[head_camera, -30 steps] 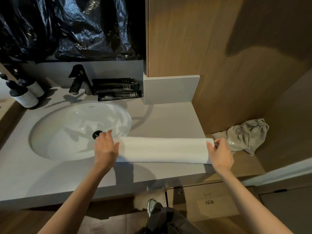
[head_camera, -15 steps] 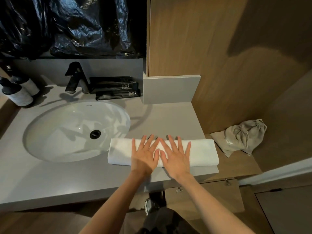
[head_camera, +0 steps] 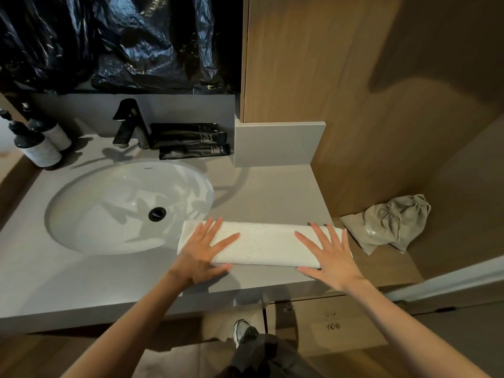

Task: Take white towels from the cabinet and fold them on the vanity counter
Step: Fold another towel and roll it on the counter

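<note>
One white towel lies folded into a long, narrow band at the front of the grey vanity counter, just right of the frame's centre. Its left end meets the rim of the white sink and its right end reaches the counter's right edge. Both hands lie flat on it, fingers straight and spread, grasping nothing. The left hand covers the left end and the right hand the right end, with thumbs along the near edge. The palms hide the towel's near corners. At right sits a beige drawstring pouch, its print too small to read. Black plastic sheeting fills the upper left.
</note>
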